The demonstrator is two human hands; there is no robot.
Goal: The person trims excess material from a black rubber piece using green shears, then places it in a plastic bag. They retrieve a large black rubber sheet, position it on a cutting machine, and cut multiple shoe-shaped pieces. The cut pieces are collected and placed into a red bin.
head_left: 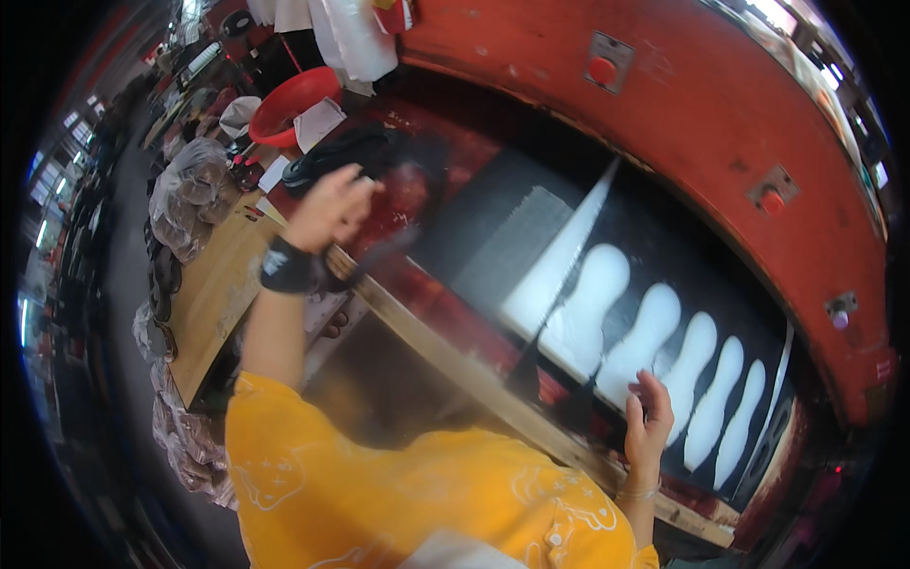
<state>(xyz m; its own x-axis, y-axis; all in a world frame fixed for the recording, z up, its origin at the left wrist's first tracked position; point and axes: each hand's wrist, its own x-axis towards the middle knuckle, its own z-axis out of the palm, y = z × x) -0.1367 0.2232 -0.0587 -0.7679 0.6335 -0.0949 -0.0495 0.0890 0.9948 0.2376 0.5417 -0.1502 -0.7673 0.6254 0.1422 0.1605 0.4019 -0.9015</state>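
My left hand [334, 211], with a black band [286, 266] round the wrist, is over the left end of the dark red bench. Motion smears its fingers, so I cannot tell whether they hold anything. Close beside it are a black bundle [341, 156] and a blurred dark strip [389, 248]. My right hand [648, 422] is open, its fingers apart and slightly bent, nothing in it. It hovers by the near ends of several white sole-shaped pieces [702, 356], standing in a row on a black surface. A white triangular piece [559, 256] and a grey rectangular patch [523, 232] lie further left.
A red machine body [701, 95] with a red push button [602, 69] and another button [773, 201] rises behind the bench. A wooden rail [445, 358] borders its near side. At left are a red basin [296, 102], plastic bags [190, 194] and a wooden tabletop [213, 284].
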